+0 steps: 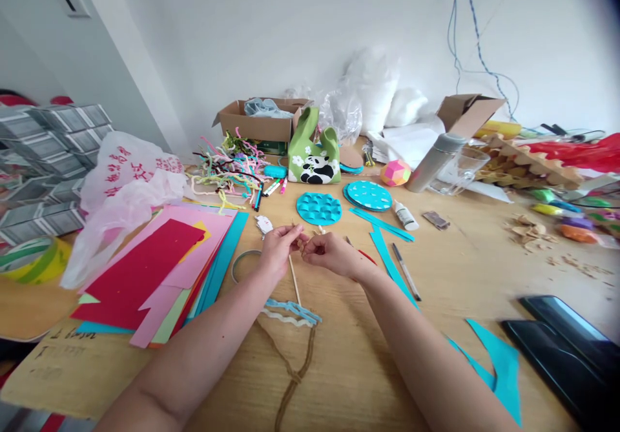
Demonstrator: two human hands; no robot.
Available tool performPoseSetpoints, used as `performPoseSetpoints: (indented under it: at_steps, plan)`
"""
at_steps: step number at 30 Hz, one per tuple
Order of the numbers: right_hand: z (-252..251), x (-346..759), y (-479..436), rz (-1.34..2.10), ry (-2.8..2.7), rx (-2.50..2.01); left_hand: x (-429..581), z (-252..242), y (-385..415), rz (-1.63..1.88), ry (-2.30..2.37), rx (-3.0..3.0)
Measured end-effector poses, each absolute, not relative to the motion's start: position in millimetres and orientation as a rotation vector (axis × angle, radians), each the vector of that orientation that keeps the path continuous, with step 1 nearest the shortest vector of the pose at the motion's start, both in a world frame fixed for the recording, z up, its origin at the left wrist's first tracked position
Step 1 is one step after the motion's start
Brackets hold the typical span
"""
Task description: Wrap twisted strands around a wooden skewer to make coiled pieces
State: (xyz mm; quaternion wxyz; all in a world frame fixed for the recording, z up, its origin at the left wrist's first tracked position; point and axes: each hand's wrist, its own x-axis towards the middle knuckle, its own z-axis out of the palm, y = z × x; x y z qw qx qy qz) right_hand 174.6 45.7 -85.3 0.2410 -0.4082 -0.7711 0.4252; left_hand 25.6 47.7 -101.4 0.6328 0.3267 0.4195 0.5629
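My left hand point(281, 250) and my right hand point(334, 256) meet above the middle of the table, fingers pinched close together. Whatever lies between the fingertips is too small to make out. A thin wooden stick point(294, 282) runs down from beneath my left hand; whether it is held or lies on the table I cannot tell. Just beyond the hands is a round blue piece with raised folds point(318, 208). Blue and white wavy strips point(290, 312) lie nearer me, above a brown cord point(296, 375). A roll of tape point(234, 265), partly hidden, sits by my left forearm.
Coloured paper sheets point(145, 270) are stacked at left. Behind stand a green panda bag point(314, 154), pipe cleaners point(232, 167) and a cardboard box point(252, 122). To the right are blue discs point(369, 196), a glue bottle point(405, 216), a pen point(405, 270), a grey flask point(436, 161) and phones point(547, 361).
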Motion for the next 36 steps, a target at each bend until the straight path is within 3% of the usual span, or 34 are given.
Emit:
performPoseSetpoints:
  at_steps: [6, 13, 28, 36]
  plan:
    - [-80, 180, 49, 1.434, -1.643, -1.222, 28, -102, 47, 1.204, 0.866, 0.764]
    - [-79, 180, 48, 1.567, -1.575, -1.18, 30, -107, 47, 1.203, 0.856, 0.814]
    - [-83, 184, 52, 1.457, -1.257, -1.176, 33, -96, 40, 1.213, 0.867, 0.842]
    - [-81, 184, 52, 1.43, -1.239, -1.184, 36, -102, 40, 1.285, 1.029, 1.206]
